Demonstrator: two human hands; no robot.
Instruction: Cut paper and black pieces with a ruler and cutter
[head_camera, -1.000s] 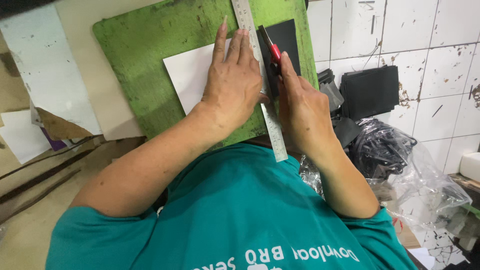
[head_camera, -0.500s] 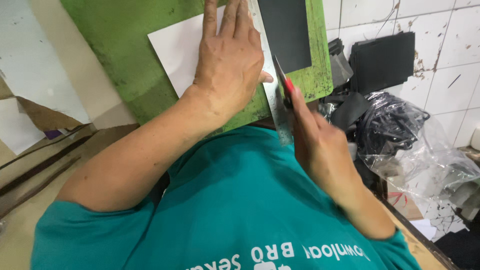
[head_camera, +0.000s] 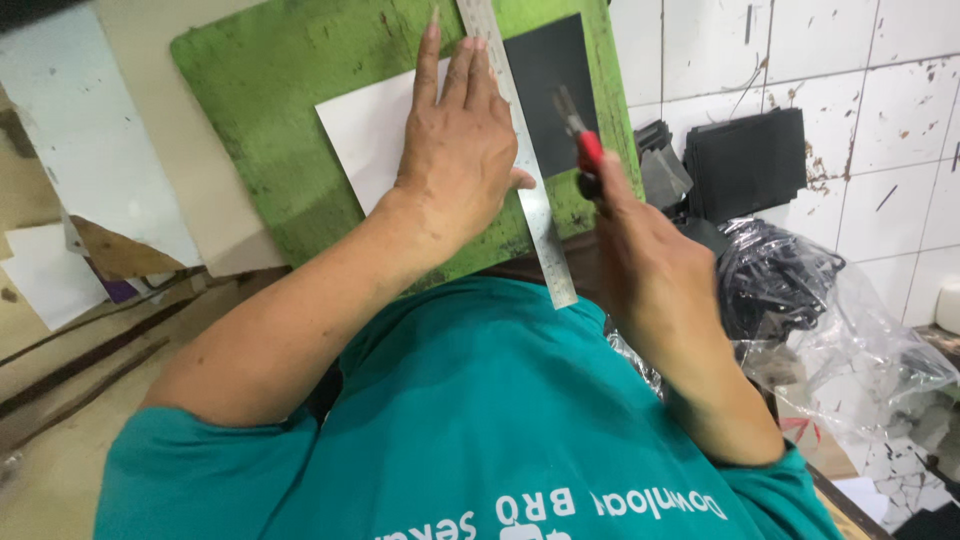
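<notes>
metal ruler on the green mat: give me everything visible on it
The metal ruler is a long, narrow, flat strip, silvery grey like steel, with fine graduation marks along it. It lies flat on the green cutting mat, running from the top edge of the picture down past the mat's near edge, slightly slanted. Its far end is out of view. The left hand presses on it, fingers spread over the white sheet. A dark sheet lies along its other side. The right hand, holding a red-handled knife, hovers close by.

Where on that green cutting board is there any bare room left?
The worn green cutting board is bare left of the white sheet, up to its top-left corner. Crowded: the left hand presses the steel ruler; black sheet and right hand with red-handled knife fill the right.
</notes>
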